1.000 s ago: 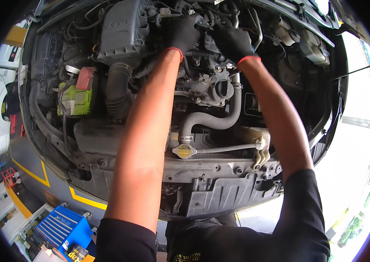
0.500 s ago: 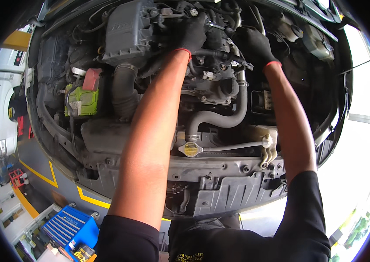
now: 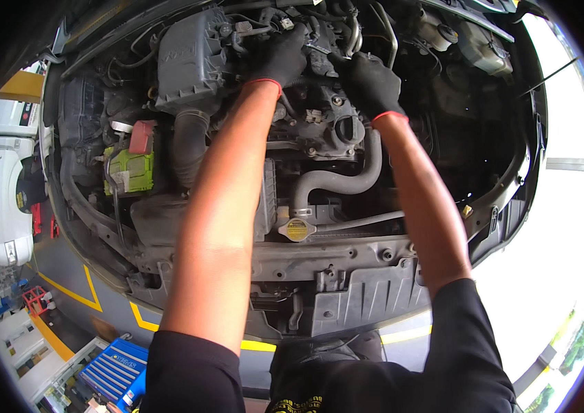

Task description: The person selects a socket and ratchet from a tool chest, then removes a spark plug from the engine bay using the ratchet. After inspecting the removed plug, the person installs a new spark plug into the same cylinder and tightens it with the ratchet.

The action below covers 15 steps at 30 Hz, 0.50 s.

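Note:
Both my hands, in black gloves with red cuffs, reach far into a car's engine bay. My left hand (image 3: pixel 284 58) is closed at the far side of the engine, right of the black air filter box (image 3: pixel 191 60). Its fingertips are mostly hidden. My right hand (image 3: pixel 372 84) is closed too, with its fingers pointing left above the engine; what it grips is hidden. Between the hands lies a small shiny metal piece (image 3: pixel 318 48), too small to name. Nearer to me are the round black oil filler cap (image 3: pixel 349 128) and a bent radiator hose (image 3: pixel 337 183).
A yellow-labelled radiator cap (image 3: pixel 297 229) sits behind the front crossmember (image 3: pixel 333 256). A green battery (image 3: pixel 131 169) with a red terminal cover (image 3: pixel 142 136) is on the left. A translucent reservoir (image 3: pixel 486 51) stands far right. A blue tool chest (image 3: pixel 116 372) is on the floor.
My right hand has moved left and toward me, closer to my left hand. My right forearm now covers the pale part beside the radiator. The whole view has shifted slightly.

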Tool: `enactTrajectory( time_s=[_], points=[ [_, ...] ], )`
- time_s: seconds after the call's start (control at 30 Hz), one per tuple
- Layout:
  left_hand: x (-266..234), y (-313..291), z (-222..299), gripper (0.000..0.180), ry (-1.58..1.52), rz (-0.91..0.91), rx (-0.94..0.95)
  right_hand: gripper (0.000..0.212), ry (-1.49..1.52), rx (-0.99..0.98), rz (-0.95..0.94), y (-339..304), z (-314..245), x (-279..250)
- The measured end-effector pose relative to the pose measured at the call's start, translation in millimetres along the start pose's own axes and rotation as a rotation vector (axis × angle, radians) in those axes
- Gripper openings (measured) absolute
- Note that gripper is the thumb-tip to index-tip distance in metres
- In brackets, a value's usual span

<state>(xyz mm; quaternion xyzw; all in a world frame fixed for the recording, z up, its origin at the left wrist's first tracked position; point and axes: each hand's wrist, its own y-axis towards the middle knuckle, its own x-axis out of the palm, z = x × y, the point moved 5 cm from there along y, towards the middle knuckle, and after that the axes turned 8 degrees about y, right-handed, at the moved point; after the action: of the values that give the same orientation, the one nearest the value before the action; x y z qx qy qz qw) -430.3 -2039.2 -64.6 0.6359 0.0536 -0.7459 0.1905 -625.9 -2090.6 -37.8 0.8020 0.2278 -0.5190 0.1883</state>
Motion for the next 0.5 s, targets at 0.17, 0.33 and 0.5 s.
enactTrajectory(
  time_s=[0.17,0.33,0.5],
  points=[
    [6.1,15.6,25.9,0.057,0.028,0.071,-0.003,0.052,-0.035,-0.421,0.106,77.2,49.6,-0.5],
    [23.8,29.3,5.4,0.043,-0.014,0.04,-0.047,0.054,-0.103,-0.434,0.228,81.3,34.2,25.4],
    [25.5,70.0,30.6,0.038,0.376,-0.04,0.153,0.056,0.078,-0.501,0.009,59.7,44.8,14.9]
  ],
)
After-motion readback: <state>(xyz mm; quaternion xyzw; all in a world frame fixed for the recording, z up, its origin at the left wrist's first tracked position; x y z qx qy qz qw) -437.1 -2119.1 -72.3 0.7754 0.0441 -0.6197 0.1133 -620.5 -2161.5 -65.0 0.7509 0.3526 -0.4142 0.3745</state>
